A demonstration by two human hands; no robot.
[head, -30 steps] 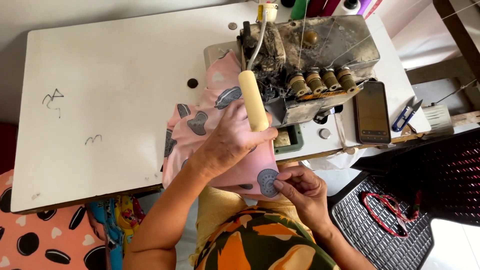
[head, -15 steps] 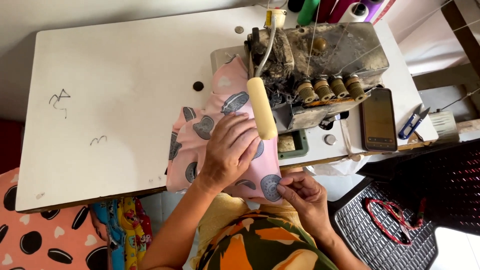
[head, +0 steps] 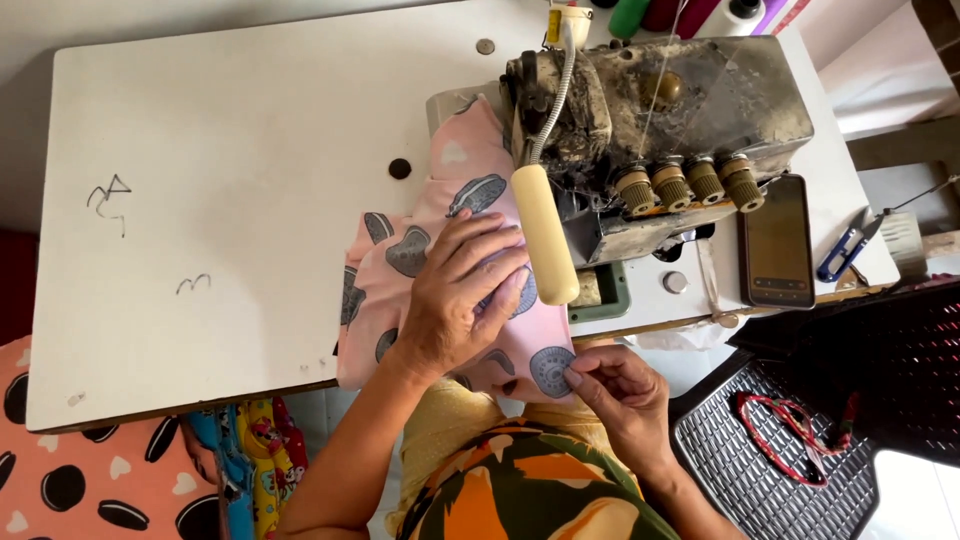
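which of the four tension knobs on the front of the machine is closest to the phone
The rightmost knob, the last of the row of four ribbed tan dials. It sits just left of the dark phone; the other three run further left, toward the cream lamp handle.

A small sewing workshop: a worn, grimy overlock machine [head: 660, 130] sits at 1 o'clock on a white work table [head: 230, 200], thread cones [head: 660, 14] lined up at 12 o'clock, snips [head: 845, 245] at 3 o'clock, and printed fabric [head: 70, 480] heaped at 8 o'clock below the table edge.
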